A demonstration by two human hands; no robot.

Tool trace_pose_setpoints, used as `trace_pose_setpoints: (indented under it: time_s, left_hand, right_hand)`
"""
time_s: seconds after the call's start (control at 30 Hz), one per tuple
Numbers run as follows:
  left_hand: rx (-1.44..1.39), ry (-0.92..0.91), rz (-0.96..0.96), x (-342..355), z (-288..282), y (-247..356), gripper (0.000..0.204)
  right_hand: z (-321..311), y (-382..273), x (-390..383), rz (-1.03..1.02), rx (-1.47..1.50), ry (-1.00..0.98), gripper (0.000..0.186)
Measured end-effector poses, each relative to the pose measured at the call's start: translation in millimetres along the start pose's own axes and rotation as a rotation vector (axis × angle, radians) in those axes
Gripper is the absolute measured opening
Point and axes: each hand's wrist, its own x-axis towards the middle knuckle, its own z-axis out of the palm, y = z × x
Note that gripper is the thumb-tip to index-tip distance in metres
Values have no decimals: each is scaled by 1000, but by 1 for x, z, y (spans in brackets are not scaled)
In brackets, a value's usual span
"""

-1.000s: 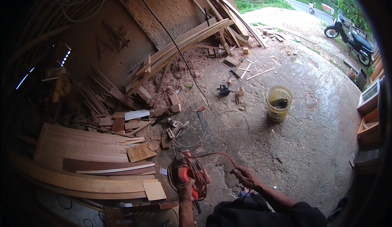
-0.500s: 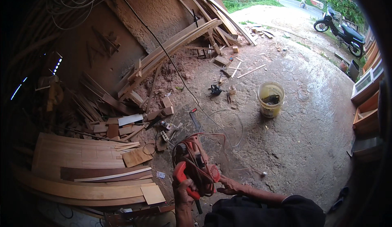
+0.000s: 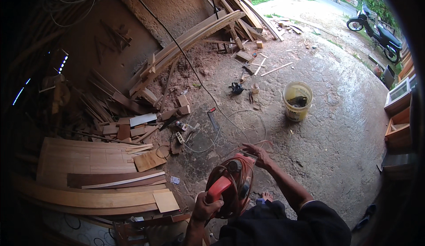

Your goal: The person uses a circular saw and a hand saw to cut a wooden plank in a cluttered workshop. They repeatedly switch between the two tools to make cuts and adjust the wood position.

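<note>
A red and black corded power tool (image 3: 239, 175), its brownish cord wound round the body in several loops, is held up close in front of me. Its exact kind is hard to make out. My left hand (image 3: 207, 208) is closed round its red rear handle. At the tool's far end, my right hand (image 3: 258, 154) reaches with fingers stretched out, beside a stretch of the reddish cord. Whether its fingers touch the cord or the tool cannot be told.
A yellowish bucket (image 3: 297, 101) with something dark inside stands on the rough floor. A handsaw-like blade with a red end (image 3: 213, 118) lies nearer. Wooden panels (image 3: 102, 193) and scrap boards fill the left. Wooden frames (image 3: 400, 95) line the right; a motorcycle (image 3: 376, 33) is parked outside.
The tool has turned more upright and shifted right, with my left hand still on its handle. My right hand has moved from its near side up to its far end, fingers extended.
</note>
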Motion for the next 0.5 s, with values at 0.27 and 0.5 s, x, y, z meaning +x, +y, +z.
trace_pose_setpoints:
  time_s: [0.27, 0.5]
  left_hand:
    - [-169, 248, 113, 30, 18, 20, 9]
    - [-28, 260, 189, 55, 7, 22, 4]
  right_hand:
    - [93, -10, -111, 463, 411, -751, 50]
    - [-20, -129, -103, 172, 647, -209, 59]
